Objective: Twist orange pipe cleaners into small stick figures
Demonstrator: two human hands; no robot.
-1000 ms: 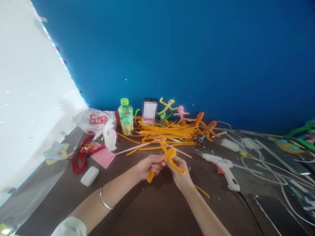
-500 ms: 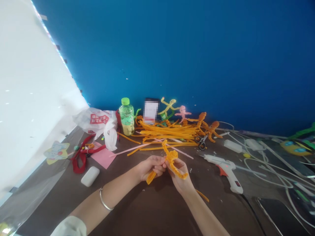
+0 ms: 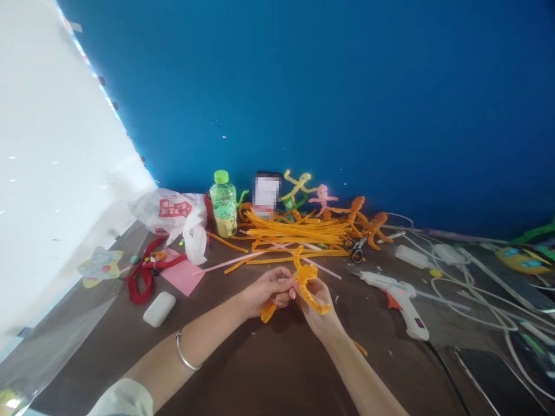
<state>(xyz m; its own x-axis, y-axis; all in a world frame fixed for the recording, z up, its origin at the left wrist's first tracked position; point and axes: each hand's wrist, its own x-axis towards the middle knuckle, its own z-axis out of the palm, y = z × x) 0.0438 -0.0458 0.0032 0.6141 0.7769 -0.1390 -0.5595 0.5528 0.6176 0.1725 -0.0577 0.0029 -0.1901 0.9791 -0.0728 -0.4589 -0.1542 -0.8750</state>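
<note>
I see both hands meeting low in the middle of the brown table [image 3: 277,370]. My left hand [image 3: 264,292] is curled shut around the lower end of an orange pipe-cleaner piece [image 3: 306,283], fingers pinched on it, the stub poking out at 7 o'clock below the fist. My right hand [image 3: 318,303] is closed on the same piece from the 3 o'clock side, its coiled length arching over the fingers; one end sticks up toward 12 o'clock.

Straight ahead at 12 o'clock lies a heap of orange pipe cleaners [image 3: 295,234], near the hands but apart, with a pair of scissors [image 3: 356,249] at its right edge. A green-capped bottle [image 3: 223,205] stands at 11 o'clock beside a white plastic bag [image 3: 173,216]. A white glue gun [image 3: 399,297] lies at 3 o'clock, close to my right hand, its cord and other white cables [image 3: 472,294] trailing right. At 9 o'clock sit a white case [image 3: 159,309], pink paper [image 3: 182,276] and a red strap [image 3: 141,280]. Nothing lies between my hands and the heap.
</note>
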